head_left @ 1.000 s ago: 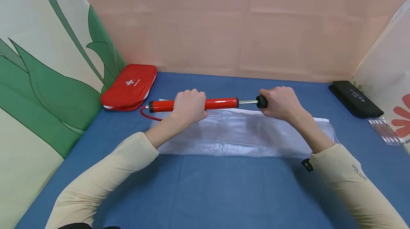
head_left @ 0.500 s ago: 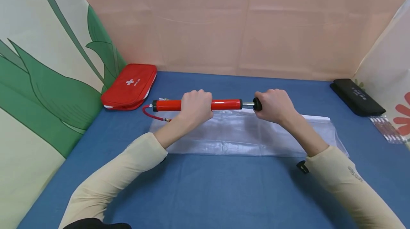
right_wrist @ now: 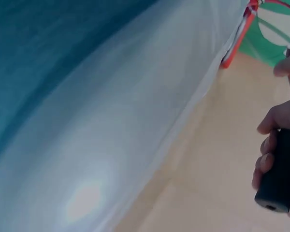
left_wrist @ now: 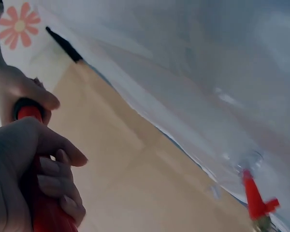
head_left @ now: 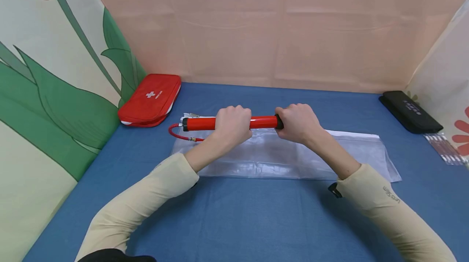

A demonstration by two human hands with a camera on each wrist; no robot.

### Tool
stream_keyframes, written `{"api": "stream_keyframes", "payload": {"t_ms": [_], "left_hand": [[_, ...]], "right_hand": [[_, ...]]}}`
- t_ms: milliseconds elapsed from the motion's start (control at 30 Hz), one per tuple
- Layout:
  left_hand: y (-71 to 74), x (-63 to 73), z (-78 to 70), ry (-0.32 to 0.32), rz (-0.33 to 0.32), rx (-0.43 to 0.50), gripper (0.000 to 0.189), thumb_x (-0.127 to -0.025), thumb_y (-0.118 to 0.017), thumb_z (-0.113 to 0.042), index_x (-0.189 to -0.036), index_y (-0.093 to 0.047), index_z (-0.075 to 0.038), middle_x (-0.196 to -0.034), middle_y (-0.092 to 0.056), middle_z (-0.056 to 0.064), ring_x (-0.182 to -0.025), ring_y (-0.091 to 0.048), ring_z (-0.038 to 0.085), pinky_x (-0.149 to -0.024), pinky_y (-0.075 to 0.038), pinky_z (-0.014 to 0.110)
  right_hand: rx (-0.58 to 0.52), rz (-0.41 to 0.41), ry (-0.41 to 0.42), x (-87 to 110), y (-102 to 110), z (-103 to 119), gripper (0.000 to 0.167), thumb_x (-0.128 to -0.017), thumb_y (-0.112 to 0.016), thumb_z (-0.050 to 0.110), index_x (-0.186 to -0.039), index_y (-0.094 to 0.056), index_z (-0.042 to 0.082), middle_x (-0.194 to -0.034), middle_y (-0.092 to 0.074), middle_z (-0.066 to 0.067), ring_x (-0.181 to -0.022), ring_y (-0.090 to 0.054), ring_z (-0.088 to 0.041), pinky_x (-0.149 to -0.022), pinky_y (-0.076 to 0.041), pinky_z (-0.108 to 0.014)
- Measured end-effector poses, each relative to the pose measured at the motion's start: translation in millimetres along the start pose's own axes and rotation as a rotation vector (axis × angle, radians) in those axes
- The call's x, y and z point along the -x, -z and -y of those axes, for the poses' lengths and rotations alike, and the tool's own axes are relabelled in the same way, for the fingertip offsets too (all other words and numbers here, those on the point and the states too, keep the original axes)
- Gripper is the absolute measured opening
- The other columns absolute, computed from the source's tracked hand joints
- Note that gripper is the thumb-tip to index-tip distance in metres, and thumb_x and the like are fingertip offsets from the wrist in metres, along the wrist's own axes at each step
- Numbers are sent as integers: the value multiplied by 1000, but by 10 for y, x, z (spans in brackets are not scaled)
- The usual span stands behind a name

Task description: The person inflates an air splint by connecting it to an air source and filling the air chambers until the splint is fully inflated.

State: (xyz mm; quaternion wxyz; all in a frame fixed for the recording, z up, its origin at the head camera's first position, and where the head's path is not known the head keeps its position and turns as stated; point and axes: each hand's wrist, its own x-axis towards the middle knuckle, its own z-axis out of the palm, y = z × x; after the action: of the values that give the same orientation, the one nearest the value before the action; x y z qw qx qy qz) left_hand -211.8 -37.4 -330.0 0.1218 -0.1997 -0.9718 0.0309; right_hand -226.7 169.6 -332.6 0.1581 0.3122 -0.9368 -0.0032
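Observation:
A red hand pump (head_left: 199, 123) is held level above a translucent, flat plastic sleeve (head_left: 256, 166). My left hand (head_left: 233, 125) grips the pump's barrel with curled fingers. Around the black handle (right_wrist: 280, 179) at the right end is my right hand (head_left: 297, 123), close to the left one. The pump rod does not show; the handle sits against the barrel. From the barrel's left end a red hose (head_left: 176, 134) bends back to the right. In the left wrist view, a red nozzle (left_wrist: 253, 195) meets a clear valve (left_wrist: 251, 159) on the sleeve.
A red first aid pouch (head_left: 150, 99) lies at the back left of the blue table (head_left: 256, 221). At the far right are a black case (head_left: 410, 111) and a clear pack of slim items (head_left: 445, 148). Printed and peach cloths stand round the table.
My right hand has moved left, pushing the handle in until the metal rod vanished. The left hand and barrel have shifted slightly right.

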Motion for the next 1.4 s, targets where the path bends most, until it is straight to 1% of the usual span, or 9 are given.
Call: {"api": "stream_keyframes", "payload": {"t_ms": [67, 200, 300, 400, 500, 633, 1033, 1300, 1400], "left_hand": [[-4, 12, 53, -21, 4, 7, 30, -72, -78, -33, -91, -72, -11, -64, -60, 1, -51, -53, 14, -50, -50, 27], [-47, 60, 288, -38, 18, 50, 30, -71, -79, -29, -91, -71, -8, -68, -62, 4, -53, -55, 17, -53, -52, 31], [-103, 91, 444, -10, 28, 73, 36, -68, -82, -26, -95, -71, -5, -76, -66, 8, -59, -58, 20, -59, -55, 36], [-146, 104, 491, 21, 57, 75, 40, -67, -83, -26, -98, -71, -4, -80, -67, 10, -62, -60, 22, -62, -56, 38], [-146, 110, 453, 25, 84, 69, 40, -68, -83, -29, -97, -70, -5, -80, -66, 9, -63, -59, 21, -62, -56, 38], [-110, 96, 363, 23, 71, 39, 36, -69, -81, -31, -94, -70, -7, -75, -63, 7, -59, -57, 20, -58, -55, 35], [-58, 27, 143, 8, 49, 16, 33, -73, -78, -32, -95, -71, -9, -72, -63, 4, -56, -56, 17, -56, -55, 33], [6, -17, -4, 22, 52, 2, 39, -71, -80, -34, -100, -71, -10, -75, -64, 3, -57, -57, 16, -58, -56, 32], [28, -29, -1, 11, 61, 1, 37, -70, -80, -35, -96, -70, -11, -71, -62, 2, -55, -56, 15, -55, -54, 30]], "right_hand": [[-27, -3, 3, 25, -29, -47, 17, -74, -73, 17, -75, -57, 11, -54, -46, 1, -47, -46, -17, -47, -41, -32], [-41, 16, -6, 127, -70, -288, 17, -75, -72, 20, -77, -56, 13, -54, -46, 3, -49, -46, -18, -47, -39, -34], [-22, 27, -44, 219, -83, -527, 17, -75, -73, 21, -80, -58, 13, -56, -49, 1, -51, -48, -21, -47, -40, -38], [-29, 47, -74, 294, -119, -670, 17, -75, -72, 20, -77, -57, 13, -56, -48, 1, -51, -46, -21, -47, -39, -37], [-45, 81, -76, 320, -150, -659, 15, -76, -69, 19, -74, -55, 12, -56, -46, 1, -50, -45, -19, -47, -37, -34], [-45, 82, -68, 303, -135, -525, 15, -75, -67, 18, -70, -54, 12, -53, -43, 1, -49, -43, -18, -46, -35, -33], [-37, 101, -87, 72, -62, -155, 11, -75, -67, 18, -72, -59, 10, -55, -48, -1, -52, -48, -19, -50, -42, -33], [-58, 42, -39, -52, -33, 53, 14, -72, -69, 15, -68, -56, 11, -54, -44, -1, -48, -43, -17, -48, -38, -30], [-68, 32, -29, -55, -36, 75, 15, -72, -67, 13, -66, -53, 12, -52, -41, 0, -46, -41, -16, -47, -36, -30]]}}
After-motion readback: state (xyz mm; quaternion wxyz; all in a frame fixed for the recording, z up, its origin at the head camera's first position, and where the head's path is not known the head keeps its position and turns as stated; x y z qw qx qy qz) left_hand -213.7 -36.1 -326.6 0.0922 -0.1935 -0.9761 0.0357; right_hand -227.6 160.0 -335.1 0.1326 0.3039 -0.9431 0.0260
